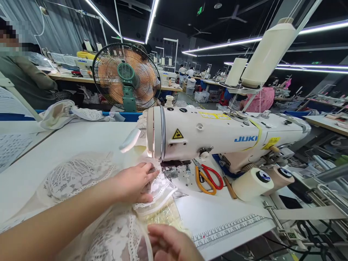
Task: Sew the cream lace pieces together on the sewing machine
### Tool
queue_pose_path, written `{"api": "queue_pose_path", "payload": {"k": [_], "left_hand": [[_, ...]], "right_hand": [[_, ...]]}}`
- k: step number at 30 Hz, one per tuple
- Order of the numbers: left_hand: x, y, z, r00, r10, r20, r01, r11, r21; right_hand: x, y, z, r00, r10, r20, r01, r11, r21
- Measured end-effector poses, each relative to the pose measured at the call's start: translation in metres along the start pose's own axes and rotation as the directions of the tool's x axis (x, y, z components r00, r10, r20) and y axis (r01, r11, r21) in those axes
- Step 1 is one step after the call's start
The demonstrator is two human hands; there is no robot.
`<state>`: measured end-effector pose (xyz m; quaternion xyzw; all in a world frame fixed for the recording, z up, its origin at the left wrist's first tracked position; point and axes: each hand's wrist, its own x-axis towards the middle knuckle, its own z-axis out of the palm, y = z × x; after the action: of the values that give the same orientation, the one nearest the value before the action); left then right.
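Note:
A white lace bra [114,235] with sheer mesh lies in front of the sewing machine, one edge under the machine's head by the needle area. My left hand [136,183] rests on the lace just left of the needle plate [172,172], fingers spread over it and thumb apart. At the bottom of the view, my right hand [172,244] has its thumb and curled fingers at the edge of the nearer lace cup; its lower part is cut off. A pale yellowish translucent piece [164,215] shows beneath the lace. The needle itself is hidden.
The white JUKI sewing machine [195,132] spans the middle. Orange-and-red-handled snips [206,181] and a wooden-handled tool [230,187] lie beside thread cones [252,184]. A printed ruler [231,230] edges the table. Behind stand a fan [126,78] and a seated person [25,78].

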<state>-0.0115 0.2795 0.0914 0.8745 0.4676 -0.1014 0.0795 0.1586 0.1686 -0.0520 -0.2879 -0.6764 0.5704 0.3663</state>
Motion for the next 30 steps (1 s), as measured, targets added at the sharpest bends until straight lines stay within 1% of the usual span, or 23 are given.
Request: {"api": "queue_pose_path", "payload": {"k": [1, 2, 3, 4, 5, 6, 7, 8, 9, 11, 13, 15, 17, 19, 21, 23, 26, 30], "left_hand": [[0.000, -0.006, 0.002, 1.000, 0.030, 0.000, -0.030, 0.999, -0.028], [0.001, -0.012, 0.004, 0.998, 0.059, -0.004, -0.059, 0.997, -0.057], [0.002, -0.018, 0.005, 0.996, 0.087, 0.002, -0.086, 0.993, -0.082], [0.003, -0.023, 0.006, 0.994, 0.105, 0.016, -0.103, 0.990, -0.098], [0.004, -0.026, 0.007, 0.993, 0.116, 0.036, -0.112, 0.988, -0.105], [0.004, -0.028, 0.006, 0.991, 0.121, 0.055, -0.115, 0.988, -0.104], [0.004, -0.028, 0.005, 0.990, 0.126, 0.066, -0.119, 0.988, -0.096], [0.002, -0.026, 0.003, 0.989, 0.131, 0.065, -0.126, 0.989, -0.082], [0.001, -0.023, 0.001, 0.989, 0.139, 0.045, -0.136, 0.989, -0.061], [-0.006, -0.013, -0.002, 0.982, 0.186, -0.025, -0.187, 0.982, -0.008], [-0.014, 0.000, 0.001, 0.963, 0.251, -0.095, -0.248, 0.968, 0.042], [-0.021, 0.015, 0.010, 0.930, 0.330, -0.163, -0.327, 0.944, 0.045], [-0.028, 0.028, 0.023, 0.886, 0.383, -0.262, -0.398, 0.918, -0.001], [-0.031, 0.037, 0.036, 0.844, 0.379, -0.380, -0.423, 0.905, -0.035], [-0.032, 0.041, 0.044, 0.824, 0.348, -0.446, -0.403, 0.915, -0.031], [-0.031, 0.040, 0.048, 0.819, 0.345, -0.458, -0.389, 0.921, -0.002], [-0.026, 0.032, 0.050, 0.807, 0.376, -0.457, -0.398, 0.916, 0.052], [-0.020, 0.022, 0.050, 0.793, 0.396, -0.463, -0.397, 0.912, 0.099]], "right_hand": [[-0.002, -0.016, -0.014, 0.999, -0.005, -0.053, 0.003, 0.999, -0.050], [-0.001, -0.032, -0.030, 0.986, -0.055, -0.155, 0.009, 0.959, -0.284], [0.002, -0.047, -0.045, 0.962, -0.160, -0.222, 0.018, 0.847, -0.531], [0.007, -0.060, -0.059, 0.943, -0.239, -0.231, -0.001, 0.693, -0.721], [0.015, -0.070, -0.071, 0.930, -0.322, -0.177, 0.020, 0.526, -0.850], [0.023, -0.076, -0.080, 0.917, -0.388, -0.091, 0.064, 0.368, -0.928], [0.032, -0.079, -0.086, 0.908, -0.418, -0.028, 0.082, 0.244, -0.966], [0.039, -0.079, -0.089, 0.902, -0.431, 0.024, 0.104, 0.163, -0.981], [0.045, -0.078, -0.090, 0.897, -0.437, 0.064, 0.125, 0.111, -0.986], [0.051, -0.072, -0.088, 0.888, -0.442, 0.129, 0.176, 0.067, -0.982], [0.050, -0.066, -0.085, 0.865, -0.463, 0.194, 0.240, 0.041, -0.970], [0.046, -0.063, -0.084, 0.846, -0.483, 0.226, 0.275, 0.032, -0.961], [0.042, -0.062, -0.085, 0.845, -0.486, 0.222, 0.279, 0.047, -0.959], [0.040, -0.061, -0.085, 0.855, -0.473, 0.212, 0.275, 0.067, -0.959], [0.041, -0.060, -0.085, 0.861, -0.467, 0.204, 0.267, 0.072, -0.961], [0.042, -0.058, -0.083, 0.859, -0.474, 0.196, 0.252, 0.058, -0.966], [0.044, -0.058, -0.080, 0.856, -0.477, 0.199, 0.238, 0.021, -0.971], [0.044, -0.060, -0.078, 0.870, -0.454, 0.194, 0.217, -0.001, -0.976]]}}
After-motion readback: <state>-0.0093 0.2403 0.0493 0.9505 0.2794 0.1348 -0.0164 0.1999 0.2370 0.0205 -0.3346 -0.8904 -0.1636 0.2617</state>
